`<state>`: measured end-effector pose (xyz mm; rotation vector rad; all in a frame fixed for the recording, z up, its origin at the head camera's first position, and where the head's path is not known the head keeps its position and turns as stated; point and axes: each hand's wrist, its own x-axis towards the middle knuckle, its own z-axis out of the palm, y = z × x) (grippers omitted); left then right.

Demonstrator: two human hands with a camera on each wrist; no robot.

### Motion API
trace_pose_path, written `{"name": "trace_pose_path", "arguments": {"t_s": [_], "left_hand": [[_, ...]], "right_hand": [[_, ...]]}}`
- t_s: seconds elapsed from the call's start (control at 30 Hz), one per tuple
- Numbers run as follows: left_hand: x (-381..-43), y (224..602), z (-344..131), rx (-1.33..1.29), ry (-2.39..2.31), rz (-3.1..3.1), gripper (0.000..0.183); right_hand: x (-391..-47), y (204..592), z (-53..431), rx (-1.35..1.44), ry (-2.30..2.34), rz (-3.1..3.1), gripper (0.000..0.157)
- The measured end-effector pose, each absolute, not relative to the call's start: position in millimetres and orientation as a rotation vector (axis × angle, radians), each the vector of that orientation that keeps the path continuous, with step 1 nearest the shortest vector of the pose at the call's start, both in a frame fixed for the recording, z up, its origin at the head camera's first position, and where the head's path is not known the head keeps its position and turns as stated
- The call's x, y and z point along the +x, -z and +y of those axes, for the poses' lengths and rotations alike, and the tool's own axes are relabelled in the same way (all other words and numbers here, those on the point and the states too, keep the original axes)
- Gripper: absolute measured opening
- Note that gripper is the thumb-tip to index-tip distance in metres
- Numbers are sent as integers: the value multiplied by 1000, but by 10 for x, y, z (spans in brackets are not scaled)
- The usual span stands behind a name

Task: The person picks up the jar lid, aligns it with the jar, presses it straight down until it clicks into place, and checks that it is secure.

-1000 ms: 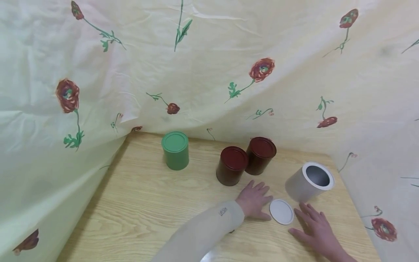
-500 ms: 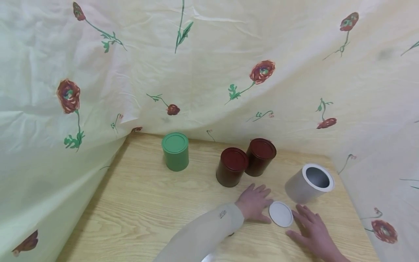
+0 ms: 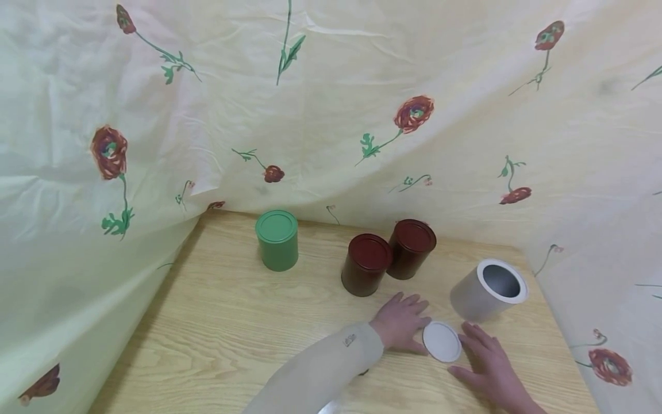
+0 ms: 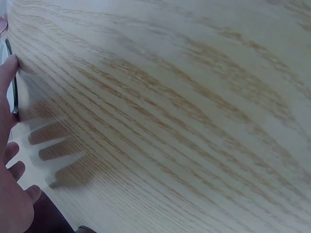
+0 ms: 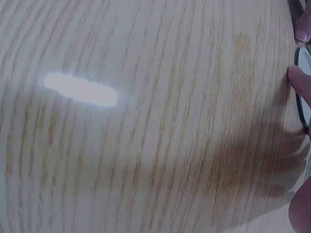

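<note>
A round white lid [image 3: 442, 341] lies flat on the wooden table between both hands. At its left side rests my left hand [image 3: 400, 325], palm down with spread fingers; the thumb and a fingertip are at the rim. My right hand [image 3: 488, 365] lies on the other side, its index fingertip against the lid's right edge and its thumb by the near edge. In both wrist views the hands and the lid [image 5: 302, 60] show only at the frame border. Just behind the lid stands an uncovered grey-white can [image 3: 473, 296], its dark inside visible.
Two dark red lidded cans, one in front [image 3: 366, 265] and one behind [image 3: 412, 248], stand close together beyond my left hand. Farther left is a green lidded can [image 3: 277, 241]. A flowered cloth [image 3: 320, 103] hangs around the back and sides of the table [image 3: 233, 322].
The lid has slid slightly left and toward me. My right hand has shifted left along with it, while the left hand stays almost in place. The cans have not moved.
</note>
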<state>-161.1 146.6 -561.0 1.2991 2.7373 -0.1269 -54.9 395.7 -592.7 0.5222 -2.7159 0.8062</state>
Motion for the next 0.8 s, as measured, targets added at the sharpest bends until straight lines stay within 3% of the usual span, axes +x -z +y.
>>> {"name": "trace_pose_path", "arguments": {"t_s": [0.43,0.8], "left_hand": [[-1655,5826,1484,1378,133,2766,76],[-1621,5734,1369,1429,70,2772,73]], "right_hand": [[-531,5931,3852,480,-851,-2712,67],[-527,5885,3831,476,-857,-2721,68]]}}
